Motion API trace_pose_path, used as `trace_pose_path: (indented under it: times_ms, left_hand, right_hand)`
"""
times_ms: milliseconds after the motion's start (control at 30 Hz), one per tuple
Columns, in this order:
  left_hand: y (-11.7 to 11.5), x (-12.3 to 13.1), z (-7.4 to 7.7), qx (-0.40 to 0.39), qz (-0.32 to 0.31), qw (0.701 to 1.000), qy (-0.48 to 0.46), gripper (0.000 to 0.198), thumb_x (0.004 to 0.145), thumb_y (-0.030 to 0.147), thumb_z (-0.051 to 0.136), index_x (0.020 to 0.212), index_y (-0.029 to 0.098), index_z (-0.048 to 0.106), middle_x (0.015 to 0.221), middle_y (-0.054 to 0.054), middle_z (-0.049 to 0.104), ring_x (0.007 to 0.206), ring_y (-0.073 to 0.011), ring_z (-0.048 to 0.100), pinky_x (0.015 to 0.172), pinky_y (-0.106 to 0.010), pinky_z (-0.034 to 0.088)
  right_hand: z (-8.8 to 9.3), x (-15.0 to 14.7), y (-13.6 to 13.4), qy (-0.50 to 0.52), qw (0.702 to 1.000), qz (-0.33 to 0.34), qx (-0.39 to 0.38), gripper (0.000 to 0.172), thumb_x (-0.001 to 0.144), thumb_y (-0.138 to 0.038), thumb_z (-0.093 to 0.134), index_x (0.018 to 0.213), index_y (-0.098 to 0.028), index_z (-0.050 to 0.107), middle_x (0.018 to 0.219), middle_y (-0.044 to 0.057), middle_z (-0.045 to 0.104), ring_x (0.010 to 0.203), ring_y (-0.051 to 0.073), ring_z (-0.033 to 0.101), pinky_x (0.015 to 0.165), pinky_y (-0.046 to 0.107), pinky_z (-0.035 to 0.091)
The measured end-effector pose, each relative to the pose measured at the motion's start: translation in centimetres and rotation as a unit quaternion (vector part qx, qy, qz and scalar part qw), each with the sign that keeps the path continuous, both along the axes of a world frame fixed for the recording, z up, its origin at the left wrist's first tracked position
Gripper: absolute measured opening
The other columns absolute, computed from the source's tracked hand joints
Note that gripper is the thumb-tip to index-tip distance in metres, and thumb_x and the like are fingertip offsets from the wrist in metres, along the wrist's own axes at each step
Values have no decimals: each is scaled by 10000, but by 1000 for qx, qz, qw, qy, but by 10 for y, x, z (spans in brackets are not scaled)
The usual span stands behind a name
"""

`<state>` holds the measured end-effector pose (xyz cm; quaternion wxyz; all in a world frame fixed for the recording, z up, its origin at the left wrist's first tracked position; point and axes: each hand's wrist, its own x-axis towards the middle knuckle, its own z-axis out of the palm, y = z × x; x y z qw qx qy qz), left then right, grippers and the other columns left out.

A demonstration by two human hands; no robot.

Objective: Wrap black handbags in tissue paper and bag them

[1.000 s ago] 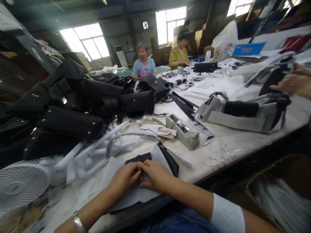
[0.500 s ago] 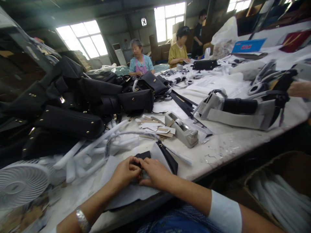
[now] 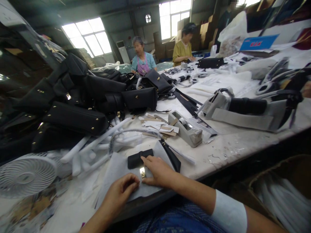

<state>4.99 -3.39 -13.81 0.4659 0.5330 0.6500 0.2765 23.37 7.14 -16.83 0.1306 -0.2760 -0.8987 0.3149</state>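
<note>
A small black leather piece [image 3: 139,158] with a gold metal clasp [image 3: 143,172] lies on a sheet of white wrapping paper [image 3: 116,171] at the table's near edge. My right hand [image 3: 159,171] lies flat on it, fingers stretched over the black piece beside the clasp. My left hand [image 3: 122,191] sits lower on the paper with fingers curled, thumb near the clasp; nothing shows in it. A black strap [image 3: 171,155] runs out from under the paper to the right.
A pile of black handbags [image 3: 80,97] fills the left. White foam rods [image 3: 97,142], a grey tape dispenser [image 3: 187,129], cardboard tags [image 3: 157,126] and a white fan [image 3: 26,173] lie around. Two seated people work at the far end. A box [image 3: 279,191] stands lower right.
My left hand has pulled back toward me off the black piece, uncovering the gold clasp. My right hand has stayed on the piece. The view has shifted slightly.
</note>
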Motion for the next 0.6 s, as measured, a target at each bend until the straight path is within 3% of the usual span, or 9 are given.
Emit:
trace_pose_path:
  times_ms: [167, 367, 500, 600]
  left_hand:
    - [-4, -1, -4, 15, 1, 1000, 23, 232, 833, 404, 511, 869, 191, 596, 779, -15, 595, 744, -192, 555, 716, -305, 430]
    - [-11, -3, 3, 47, -23, 997, 63, 183, 862, 352, 505, 870, 207, 616, 759, -8, 600, 732, -193, 557, 689, -296, 420]
    - [-19, 1, 10, 98, -29, 991, 86, 186, 900, 352, 495, 885, 225, 630, 859, -25, 650, 824, -204, 592, 771, -299, 432]
    - [-36, 5, 12, 135, -18, 987, 86, 220, 936, 383, 469, 907, 249, 641, 920, -25, 668, 888, -203, 609, 830, -287, 444]
  right_hand:
    - [3, 2, 1, 8, 1000, 14, -16, 868, 772, -426, 669, 1481, -43, 345, 1274, 201, 567, 1157, 328, 544, 1025, 435, 424]
    - [6, 3, 3, 0, 998, 21, -61, 852, 709, -313, 632, 1484, -77, 367, 1320, 172, 553, 1190, 308, 538, 1066, 384, 391]
    - [8, 2, 1, -6, 998, 16, -61, 773, 809, -405, 587, 1477, -74, 381, 1288, 169, 569, 1135, 289, 563, 1038, 382, 413]
    - [6, 1, -1, -3, 999, 16, -48, 817, 795, -442, 638, 1478, -77, 377, 1272, 166, 568, 1099, 285, 568, 1023, 391, 421]
